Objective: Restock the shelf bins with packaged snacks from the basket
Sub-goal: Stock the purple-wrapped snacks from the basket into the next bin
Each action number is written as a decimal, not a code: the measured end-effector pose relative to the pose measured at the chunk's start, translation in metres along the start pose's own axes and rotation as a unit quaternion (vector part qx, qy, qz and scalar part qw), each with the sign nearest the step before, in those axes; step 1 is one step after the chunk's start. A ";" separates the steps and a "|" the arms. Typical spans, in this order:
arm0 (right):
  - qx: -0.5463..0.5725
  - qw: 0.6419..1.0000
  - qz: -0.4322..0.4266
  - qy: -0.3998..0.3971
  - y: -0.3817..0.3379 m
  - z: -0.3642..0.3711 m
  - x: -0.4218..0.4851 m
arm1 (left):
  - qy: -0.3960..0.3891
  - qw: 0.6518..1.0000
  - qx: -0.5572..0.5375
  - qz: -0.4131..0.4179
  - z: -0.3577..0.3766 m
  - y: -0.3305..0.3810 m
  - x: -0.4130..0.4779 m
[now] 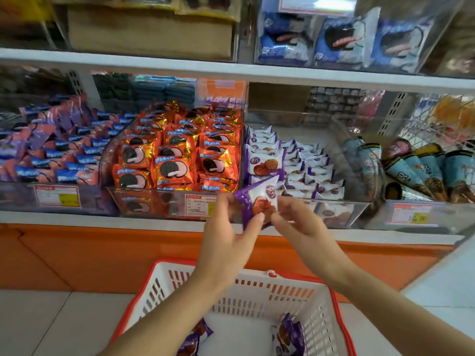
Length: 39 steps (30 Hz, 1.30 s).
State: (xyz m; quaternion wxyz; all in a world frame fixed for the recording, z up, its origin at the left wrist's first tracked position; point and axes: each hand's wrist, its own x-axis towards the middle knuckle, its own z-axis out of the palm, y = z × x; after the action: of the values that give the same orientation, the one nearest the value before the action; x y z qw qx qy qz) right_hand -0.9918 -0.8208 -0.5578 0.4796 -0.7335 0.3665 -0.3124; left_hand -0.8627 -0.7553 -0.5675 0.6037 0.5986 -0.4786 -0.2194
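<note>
Between the two hands, just above and beyond the knuckles, a purple-and-white packet [259, 204] is held up in front of the shelf. The left hand [226, 227] grips its left purple seam with the thumb laid across the front, and the right hand [295, 222] pinches its right edge, so the hands are close together and both clamped on this one packet. It hangs tilted, the upper corner leaning toward the left hand, with its printed face turned back at the person. The matching bin [339, 211] lies straight beyond the hands and a little to the right-hand side. Its own packets stand on edge in rows, faces forward. The right hand is nearer the bin's middle, and the left sits closer to the wall shared with the orange packets [177, 163]. The move, I judge, depends on squaring the packet upright so its long edge runs with those rows, then carrying it forward and slightly rightward over the clear front wall. Letting it drift left would risk dropping it into the orange bin. Below the wrists sits the basket [303, 277], with at least two more purple packets [290, 332] in it, so restocking looks unfinished.
</note>
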 end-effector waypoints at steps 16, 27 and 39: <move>-0.114 0.970 -0.010 0.213 0.000 -0.042 0.073 | -0.009 0.827 0.527 0.193 -0.021 -0.051 0.024; -0.356 0.934 0.039 0.015 0.001 -0.039 0.125 | 0.023 0.799 0.554 0.233 -0.018 -0.061 0.030; -0.442 0.896 -0.039 0.017 0.004 -0.027 0.124 | 0.035 0.782 0.580 0.226 -0.010 -0.069 0.030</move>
State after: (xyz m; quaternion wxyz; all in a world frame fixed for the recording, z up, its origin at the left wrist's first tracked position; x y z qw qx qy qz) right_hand -0.9479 -0.9385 -0.5389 0.0869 -0.8782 0.4461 -0.1491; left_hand -0.8197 -0.7885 -0.6210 0.1911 0.7177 -0.6156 0.2635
